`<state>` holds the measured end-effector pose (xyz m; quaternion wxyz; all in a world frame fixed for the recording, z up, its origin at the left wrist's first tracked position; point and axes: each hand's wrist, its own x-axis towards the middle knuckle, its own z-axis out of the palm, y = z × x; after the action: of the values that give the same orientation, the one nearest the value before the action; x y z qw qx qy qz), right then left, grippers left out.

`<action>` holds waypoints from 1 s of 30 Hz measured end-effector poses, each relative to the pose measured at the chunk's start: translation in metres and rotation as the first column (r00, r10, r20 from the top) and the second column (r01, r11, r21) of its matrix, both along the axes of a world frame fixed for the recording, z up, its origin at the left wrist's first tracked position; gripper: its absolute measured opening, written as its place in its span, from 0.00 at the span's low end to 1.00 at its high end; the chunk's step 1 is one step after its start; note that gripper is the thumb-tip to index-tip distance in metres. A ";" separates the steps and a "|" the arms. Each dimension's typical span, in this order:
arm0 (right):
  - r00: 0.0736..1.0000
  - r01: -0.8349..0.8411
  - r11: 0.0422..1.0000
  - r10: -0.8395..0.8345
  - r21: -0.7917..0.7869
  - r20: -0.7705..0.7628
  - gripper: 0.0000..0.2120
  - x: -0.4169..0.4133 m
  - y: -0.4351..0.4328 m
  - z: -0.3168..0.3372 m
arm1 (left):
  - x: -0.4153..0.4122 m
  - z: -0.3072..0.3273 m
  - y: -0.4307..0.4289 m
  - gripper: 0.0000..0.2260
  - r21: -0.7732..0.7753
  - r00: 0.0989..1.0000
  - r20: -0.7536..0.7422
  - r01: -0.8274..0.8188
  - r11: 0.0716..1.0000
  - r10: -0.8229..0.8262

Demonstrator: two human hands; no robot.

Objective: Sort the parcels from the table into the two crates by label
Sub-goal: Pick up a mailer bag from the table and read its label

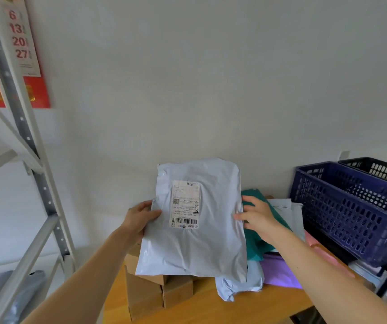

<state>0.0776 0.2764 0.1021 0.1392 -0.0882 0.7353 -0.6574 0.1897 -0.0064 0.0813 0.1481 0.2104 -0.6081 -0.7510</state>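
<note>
Label (185, 204) faces the camera because both hands hold the white parcel (194, 249) upright above the table (246, 307), probably to read it before choosing the blue crate (351, 206) or the black crate (379, 169). The left hand (141, 216) grips its left edge with the thumb in front. The right hand (258, 213) pinches the right edge, fingers loosely spread.

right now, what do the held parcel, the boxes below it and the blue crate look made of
The held parcel: seemingly thin plastic film, pale grey, glossy, wrinkled. The boxes: brown cardboard, matte, folded edges. The blue crate: likely moulded plastic, slotted walls.
</note>
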 end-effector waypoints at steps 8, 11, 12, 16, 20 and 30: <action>0.995 0.064 0.998 -0.064 -0.007 -0.075 0.29 0.031 -0.006 -0.005 | 0.022 0.010 -0.008 0.16 -0.039 0.999 -0.028 0.033 0.999 -0.034; 0.992 0.103 0.995 -0.103 -0.012 -0.067 0.27 0.040 -0.008 -0.011 | 0.022 0.013 -0.013 0.16 -0.085 0.999 -0.030 0.022 0.996 -0.024; 0.992 0.113 0.994 -0.113 0.000 -0.062 0.26 0.043 -0.009 -0.013 | 0.021 0.014 -0.015 0.16 -0.121 1.000 -0.018 0.012 0.993 -0.014; 0.992 0.120 0.981 -0.113 0.151 -0.052 0.28 0.049 -0.012 -0.020 | 0.015 0.026 -0.013 0.14 -0.367 1.000 0.000 0.016 0.930 -0.017; 0.913 0.261 0.882 -0.093 0.393 -0.398 0.33 0.051 -0.017 -0.004 | 0.004 0.042 0.002 0.15 -0.646 0.995 -0.016 0.069 0.760 -0.103; 0.486 0.186 0.722 0.521 0.666 -0.702 0.25 0.042 -0.060 0.042 | -0.023 0.049 0.046 0.14 -0.948 0.968 0.162 0.206 0.242 -0.191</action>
<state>0.1195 0.2168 0.1446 -0.1535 -0.4239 0.8711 -0.1947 0.1672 0.0399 0.1306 0.1449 0.0047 -0.9592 -0.2426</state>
